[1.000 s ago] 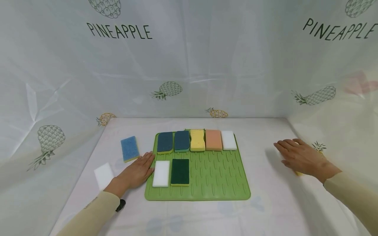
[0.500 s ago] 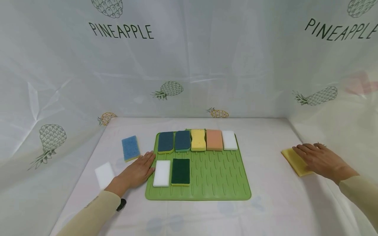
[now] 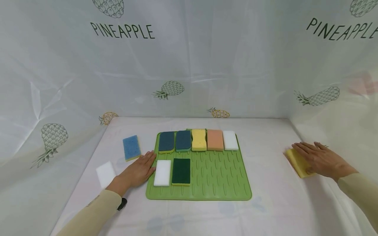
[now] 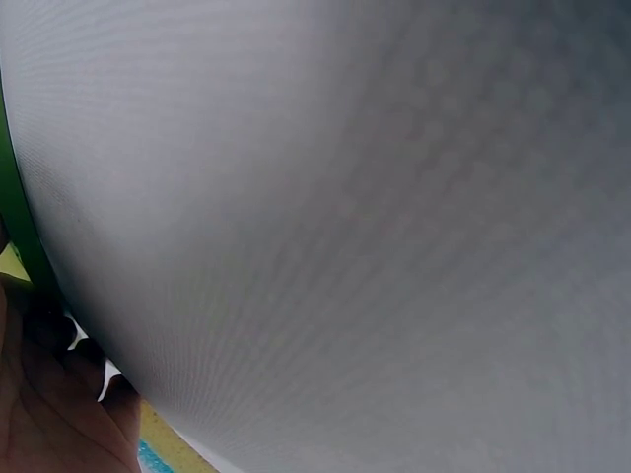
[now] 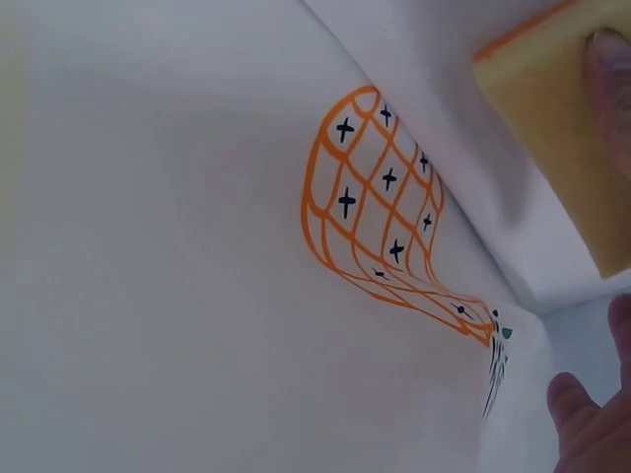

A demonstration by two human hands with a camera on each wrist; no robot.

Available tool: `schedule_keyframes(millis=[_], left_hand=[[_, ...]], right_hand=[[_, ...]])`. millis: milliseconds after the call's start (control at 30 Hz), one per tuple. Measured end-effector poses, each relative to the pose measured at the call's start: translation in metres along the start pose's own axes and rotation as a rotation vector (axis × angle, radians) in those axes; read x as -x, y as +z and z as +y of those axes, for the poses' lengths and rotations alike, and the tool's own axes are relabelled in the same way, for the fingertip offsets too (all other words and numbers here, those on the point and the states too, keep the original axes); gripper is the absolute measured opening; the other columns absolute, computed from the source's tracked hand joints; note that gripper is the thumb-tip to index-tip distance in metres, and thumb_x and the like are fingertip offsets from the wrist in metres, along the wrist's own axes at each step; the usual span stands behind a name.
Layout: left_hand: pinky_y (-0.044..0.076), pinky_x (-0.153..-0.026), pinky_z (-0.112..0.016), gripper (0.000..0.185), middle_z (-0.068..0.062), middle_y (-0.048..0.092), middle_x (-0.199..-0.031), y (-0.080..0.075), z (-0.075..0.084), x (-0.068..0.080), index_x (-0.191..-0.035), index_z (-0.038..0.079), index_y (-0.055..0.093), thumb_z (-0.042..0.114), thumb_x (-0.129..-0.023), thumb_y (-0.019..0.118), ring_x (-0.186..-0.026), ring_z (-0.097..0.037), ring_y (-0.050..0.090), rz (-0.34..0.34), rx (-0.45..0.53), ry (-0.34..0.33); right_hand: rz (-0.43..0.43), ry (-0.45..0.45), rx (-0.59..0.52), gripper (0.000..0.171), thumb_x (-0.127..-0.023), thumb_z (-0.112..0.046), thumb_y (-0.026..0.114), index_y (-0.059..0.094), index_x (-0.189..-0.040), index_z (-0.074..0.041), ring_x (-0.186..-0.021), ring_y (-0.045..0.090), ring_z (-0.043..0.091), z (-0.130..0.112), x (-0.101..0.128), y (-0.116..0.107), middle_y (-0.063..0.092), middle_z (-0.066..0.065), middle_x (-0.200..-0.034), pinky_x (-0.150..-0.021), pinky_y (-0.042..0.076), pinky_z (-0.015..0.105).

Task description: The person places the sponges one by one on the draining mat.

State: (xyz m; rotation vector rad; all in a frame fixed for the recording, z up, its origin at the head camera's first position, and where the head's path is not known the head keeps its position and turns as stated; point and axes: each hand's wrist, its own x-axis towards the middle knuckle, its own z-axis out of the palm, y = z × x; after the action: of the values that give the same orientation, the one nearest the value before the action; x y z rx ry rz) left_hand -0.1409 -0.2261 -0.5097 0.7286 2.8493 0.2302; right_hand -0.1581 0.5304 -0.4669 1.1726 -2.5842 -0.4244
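The right hand (image 3: 320,159) lies flat, fingers straight, on a yellow sponge (image 3: 298,161) at the worktop's right edge. The left hand (image 3: 138,170) rests released beside the green mat (image 3: 218,180), touching a white sponge (image 3: 162,172).

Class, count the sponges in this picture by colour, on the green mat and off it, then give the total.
White sponges: 3
Dark blue sponges: 2
Yellow sponges: 2
Orange sponge: 1
Dark green sponge: 1
Light blue sponge: 1
Total: 10
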Motion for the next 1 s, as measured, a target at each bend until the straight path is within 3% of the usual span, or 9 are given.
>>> schedule_keyframes(millis=[100,167,200,400,600,733,933,1000], left_hand=[[0.028,-0.128,-0.059,0.064,-0.024,0.025,-0.172,0.000,0.000,0.000,-0.165,-0.004,0.029,0.032,-0.114,0.046,-0.159,-0.043,0.026,0.000,0.003,0.002],[0.028,-0.128,-0.059,0.064,-0.024,0.025,-0.172,0.000,-0.001,-0.001,-0.165,-0.003,0.028,0.032,-0.114,0.046,-0.159,-0.043,0.025,-0.001,0.001,0.003],[0.027,-0.128,-0.059,0.064,-0.023,0.025,-0.172,0.001,-0.001,-0.002,-0.165,-0.003,0.028,0.033,-0.114,0.046,-0.160,-0.043,0.025,0.000,-0.002,0.003],[0.027,-0.129,-0.059,0.066,-0.022,0.023,-0.173,0.002,-0.002,-0.004,-0.166,-0.002,0.027,0.034,-0.114,0.046,-0.160,-0.042,0.024,-0.001,-0.002,0.005],[0.026,-0.129,-0.060,0.066,-0.022,0.023,-0.173,0.002,-0.002,-0.003,-0.166,-0.002,0.026,0.033,-0.114,0.047,-0.160,-0.042,0.024,0.000,0.011,0.004],[0.026,-0.129,-0.060,0.065,-0.023,0.024,-0.173,0.001,-0.002,-0.002,-0.166,-0.002,0.027,0.033,-0.114,0.046,-0.160,-0.043,0.024,-0.003,0.007,-0.001],[0.027,-0.128,-0.059,0.064,-0.024,0.025,-0.172,0.001,-0.001,0.001,-0.165,-0.004,0.028,0.031,-0.114,0.047,-0.159,-0.043,0.026,0.007,0.009,0.003],[0.027,-0.129,-0.059,0.065,-0.024,0.025,-0.172,0.001,-0.001,0.001,-0.165,-0.003,0.027,0.032,-0.115,0.046,-0.160,-0.043,0.025,0.004,0.008,0.001]], right_hand=[[-0.052,0.046,-0.025,0.115,-0.074,-0.058,0.085,0.032,-0.159,-0.001,-0.155,0.036,0.036,-0.002,-0.001,-0.003,0.058,0.020,-0.146,-0.121,0.034,0.067],[-0.094,0.090,-0.052,0.120,-0.058,-0.039,0.100,0.037,-0.152,0.000,-0.132,0.055,0.042,-0.004,-0.003,-0.006,0.062,0.021,-0.135,-0.103,0.048,0.071],[-0.113,0.109,-0.069,0.118,-0.057,-0.037,0.101,0.038,-0.150,0.001,-0.121,0.059,0.041,-0.005,-0.004,-0.007,0.062,0.021,-0.135,-0.096,0.051,0.071],[-0.217,0.171,-0.128,0.116,-0.065,-0.030,0.100,0.033,-0.153,0.006,-0.125,0.057,0.046,-0.008,-0.006,-0.014,0.059,0.025,-0.140,-0.095,0.050,0.074],[-0.246,0.253,-0.160,0.100,-0.067,-0.031,0.098,0.044,-0.143,0.007,-0.117,0.060,0.050,-0.010,-0.005,-0.020,0.061,0.026,-0.131,-0.092,0.052,0.072],[-0.294,0.334,-0.198,0.106,-0.074,-0.031,0.092,0.032,-0.150,0.013,-0.121,0.056,0.056,-0.014,-0.002,-0.023,0.055,0.033,-0.135,-0.098,0.049,0.073],[-0.260,0.298,-0.146,0.113,-0.073,-0.027,0.090,0.022,-0.153,0.015,-0.122,0.056,0.056,-0.019,0.004,-0.021,0.053,0.035,-0.138,-0.100,0.050,0.073],[-0.280,0.300,-0.149,0.123,-0.070,-0.029,0.092,0.017,-0.158,0.014,-0.124,0.055,0.056,-0.020,0.006,-0.019,0.051,0.035,-0.141,-0.101,0.048,0.072]])
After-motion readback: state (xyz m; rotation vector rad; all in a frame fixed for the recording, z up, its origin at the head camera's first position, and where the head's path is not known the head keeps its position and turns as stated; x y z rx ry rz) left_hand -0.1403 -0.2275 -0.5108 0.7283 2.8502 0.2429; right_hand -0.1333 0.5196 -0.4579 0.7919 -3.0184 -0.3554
